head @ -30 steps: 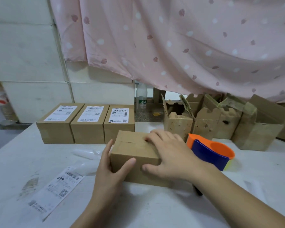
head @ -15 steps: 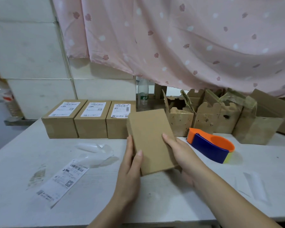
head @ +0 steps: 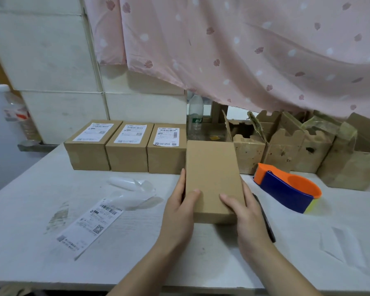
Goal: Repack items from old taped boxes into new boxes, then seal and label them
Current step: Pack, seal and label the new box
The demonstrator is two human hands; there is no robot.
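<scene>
**Cardboard parcel turned plain side up, waiting on its label**

Brown and unmarked on top, the plain box (head: 213, 180) sits lengthwise at the middle of the table (head: 30, 210), with its far end just beside the last of the three labelled boxes (head: 128, 152). My left hand (head: 177, 212) and right hand (head: 248, 216) clamp it from either side, thumbs over the near top edge and fingers down the flanks. I cannot tell whether its base is fully down on the table.

As I read it, the step is squaring the box up for labelling. To do it well, I should settle it flat and keep its long edges parallel with the row. My thumbs should stay near the edge so the middle of the face is free. Only the left hand should let go, since the loose label (head: 90, 225) lies to that side. The right hand can then steady the box.

The tape dispenser (head: 286, 189) stands close by on the right, in front of the torn old boxes (head: 286, 152). A dark pen (head: 267, 223) lies partly hidden under my right wrist.

A second ago the box lay crosswise with a seamed face upward, and my right palm was spread flat across it. Half a second ago it was tipped up mid-turn. Now it is rotated and turned over, in line with the row. The label and dispenser have not moved.
</scene>
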